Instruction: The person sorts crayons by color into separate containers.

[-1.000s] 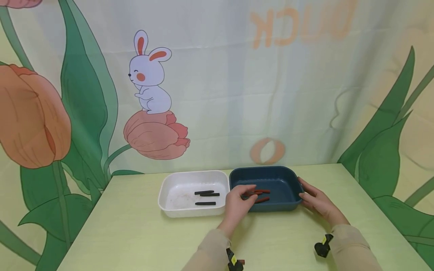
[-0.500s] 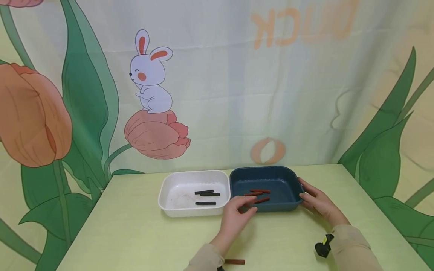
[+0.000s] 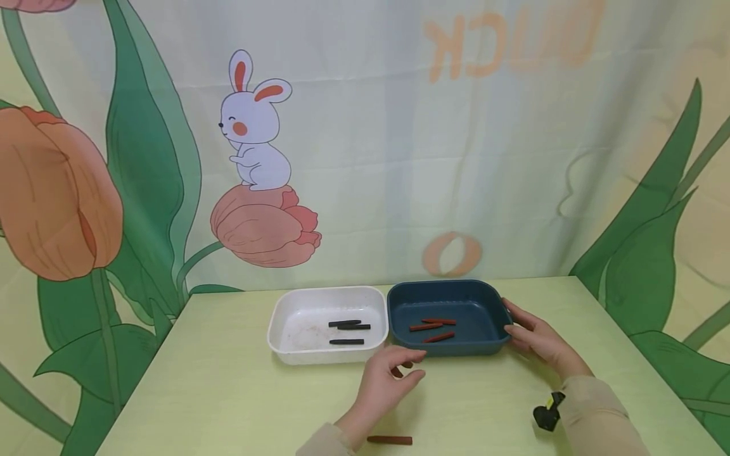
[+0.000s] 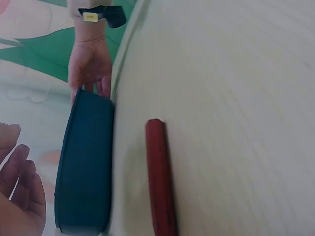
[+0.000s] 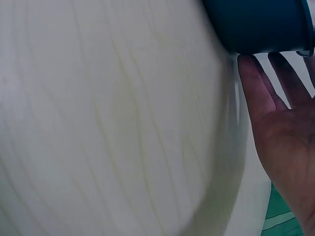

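Observation:
My left hand (image 3: 379, 383) hovers over the table in front of the two trays, thumb and fingers apart; in the left wrist view its fingers (image 4: 22, 179) are loosely bent with nothing between them. A reddish-brown crayon (image 3: 390, 440) lies on the table below that hand, large in the left wrist view. My right hand (image 3: 542, 342) rests against the right end of the dark blue tray (image 3: 490, 348). Its straight fingers touch the tray's end wall in the right wrist view. Three reddish-brown crayons (image 3: 439, 337) lie inside the blue tray.
A white tray (image 3: 299, 358) stands directly left of the blue one, with three black crayons (image 3: 346, 342) in it. Behind the table (image 3: 228, 380) hangs a printed curtain (image 3: 365, 158) with a rabbit and tulips.
My left hand has moved back from over the blue tray toward the near side, uncovering the crayons inside and the one on the table. My right hand stays at the tray's end.

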Demonstrator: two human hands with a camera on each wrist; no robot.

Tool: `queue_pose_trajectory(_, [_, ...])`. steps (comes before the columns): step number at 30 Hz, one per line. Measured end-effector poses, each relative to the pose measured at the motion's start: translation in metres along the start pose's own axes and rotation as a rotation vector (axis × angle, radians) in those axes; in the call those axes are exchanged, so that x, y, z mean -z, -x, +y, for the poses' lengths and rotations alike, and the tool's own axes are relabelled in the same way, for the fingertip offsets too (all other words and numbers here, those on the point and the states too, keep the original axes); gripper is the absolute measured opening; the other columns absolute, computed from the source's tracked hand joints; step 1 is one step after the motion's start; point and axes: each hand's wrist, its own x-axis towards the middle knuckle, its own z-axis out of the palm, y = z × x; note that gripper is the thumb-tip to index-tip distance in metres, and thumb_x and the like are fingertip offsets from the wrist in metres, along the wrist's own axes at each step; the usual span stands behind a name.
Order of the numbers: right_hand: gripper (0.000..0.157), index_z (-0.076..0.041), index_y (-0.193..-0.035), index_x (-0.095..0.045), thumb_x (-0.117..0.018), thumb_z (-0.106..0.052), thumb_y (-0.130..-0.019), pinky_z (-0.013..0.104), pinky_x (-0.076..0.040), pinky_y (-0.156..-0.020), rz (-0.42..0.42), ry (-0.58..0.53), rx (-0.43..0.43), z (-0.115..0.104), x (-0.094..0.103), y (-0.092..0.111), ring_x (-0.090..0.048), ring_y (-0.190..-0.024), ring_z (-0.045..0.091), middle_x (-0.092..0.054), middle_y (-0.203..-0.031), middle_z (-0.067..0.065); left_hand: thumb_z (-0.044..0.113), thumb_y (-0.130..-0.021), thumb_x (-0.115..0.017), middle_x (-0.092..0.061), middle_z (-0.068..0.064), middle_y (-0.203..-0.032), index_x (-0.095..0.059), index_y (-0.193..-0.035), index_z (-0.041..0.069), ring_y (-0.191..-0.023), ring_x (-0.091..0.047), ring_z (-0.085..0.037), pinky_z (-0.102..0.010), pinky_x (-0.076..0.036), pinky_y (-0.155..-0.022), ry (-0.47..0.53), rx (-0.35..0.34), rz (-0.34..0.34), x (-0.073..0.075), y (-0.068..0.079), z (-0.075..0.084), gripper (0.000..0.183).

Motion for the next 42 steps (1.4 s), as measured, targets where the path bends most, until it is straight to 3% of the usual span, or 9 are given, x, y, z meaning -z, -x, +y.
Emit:
queue_pose_trajectory(11, [0.071, -0.004, -0.157, -0.013, -0.056, -0.011, -0.101, 0.020, -0.049, -0.091, 0.008, 0.005, -0.001, 0.000, -0.001, 0.000, -0.018, -0.142, 0.048, -0.009, -0.158, 0.033, -0.002, -0.078, -0.079, -0.073, -0.003, -0.095, -0.077, -0.104, 0.006, -0.080, -0.063, -0.019, -0.023, -0.054, -0.062, -0.067, -0.081, -0.110, 0.008, 0.018, -0.008, 0.027])
queue_pose_trajectory(18, [0.071, -0.007, -0.158, -0.015, -0.057, -0.015, -0.101, 0.024, -0.050, -0.092, 0.009, 0.043, -0.019, -0.001, 0.001, -0.001, -0.023, -0.141, 0.048, -0.013, -0.157, 0.034, 0.000, -0.080, -0.079, -0.072, 0.000, -0.096, -0.077, -0.106, 0.010, -0.082, -0.063, -0.018, -0.023, -0.054, -0.063, -0.085, -0.057, -0.151, 0.019, 0.023, -0.017, 0.028])
queue_pose_trajectory(30, [0.073, -0.007, -0.158, -0.015, -0.059, -0.016, -0.100, 0.038, -0.052, -0.096, 0.001, 0.055, -0.028, 0.000, 0.003, -0.002, -0.029, -0.138, 0.050, -0.017, -0.155, 0.036, 0.000, -0.081, -0.079, -0.072, -0.002, -0.096, -0.076, -0.109, 0.007, -0.083, -0.063, -0.021, -0.026, -0.055, -0.066, -0.109, -0.001, -0.231, 0.046, 0.031, -0.027, 0.029])
queue_pose_trajectory(35, [0.072, -0.008, -0.158, -0.016, -0.058, -0.017, -0.101, 0.035, -0.053, -0.095, 0.011, 0.062, -0.034, 0.000, 0.004, -0.002, -0.032, -0.136, 0.049, -0.018, -0.155, 0.035, 0.003, -0.080, -0.080, -0.072, -0.004, -0.097, -0.075, -0.109, 0.005, -0.084, -0.064, -0.021, -0.025, -0.055, -0.066, -0.112, -0.007, -0.243, 0.053, 0.037, -0.030, 0.029])
queue_pose_trajectory(37, [0.072, -0.007, -0.158, -0.017, -0.058, -0.016, -0.101, 0.033, -0.053, -0.094, 0.015, 0.061, -0.032, 0.000, 0.004, -0.002, -0.035, -0.135, 0.048, -0.020, -0.154, 0.035, 0.005, -0.081, -0.080, -0.072, -0.004, -0.098, -0.075, -0.109, 0.004, -0.084, -0.065, -0.021, -0.025, -0.055, -0.066, -0.113, 0.007, -0.257, 0.055, 0.039, -0.030, 0.029])
queue_pose_trajectory(42, [0.071, -0.006, -0.158, -0.018, -0.058, -0.015, -0.100, 0.031, -0.053, -0.092, 0.019, 0.057, -0.023, 0.001, 0.004, -0.002, -0.044, -0.129, 0.043, -0.026, -0.151, 0.035, 0.010, -0.081, -0.081, -0.072, -0.003, -0.103, -0.075, -0.111, 0.007, -0.087, -0.064, -0.018, -0.027, -0.054, -0.075, -0.060, 0.158, -0.320, 0.055, 0.047, -0.026, 0.030])
